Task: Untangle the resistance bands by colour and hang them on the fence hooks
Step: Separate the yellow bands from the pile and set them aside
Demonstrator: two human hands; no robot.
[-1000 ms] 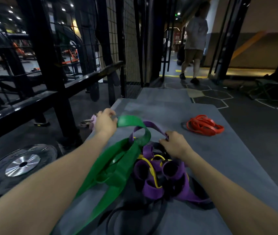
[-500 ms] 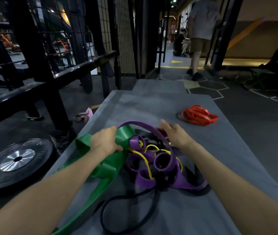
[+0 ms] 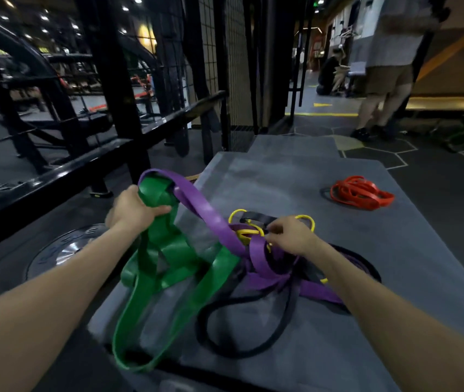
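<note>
Clearly the left hand (image 3: 133, 212) grips the green band (image 3: 168, 258), lifted at nine o'clock; the purple band (image 3: 205, 213) crosses it. Pulling may tighten the knot. The right hand (image 3: 290, 236) seemingly pins the pile.

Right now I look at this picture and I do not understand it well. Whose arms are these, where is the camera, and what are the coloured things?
The camera sits on a person's head and looks down at their bare arms. No machine is here. On a grey mat lies a tangle of stretchy exercise bands. The left hand grips and lifts the green band, with a purple band looped over it. The right hand pinches at the knot, where the yellow bands and the black band mix. The red bands lie apart, already separated.
</note>
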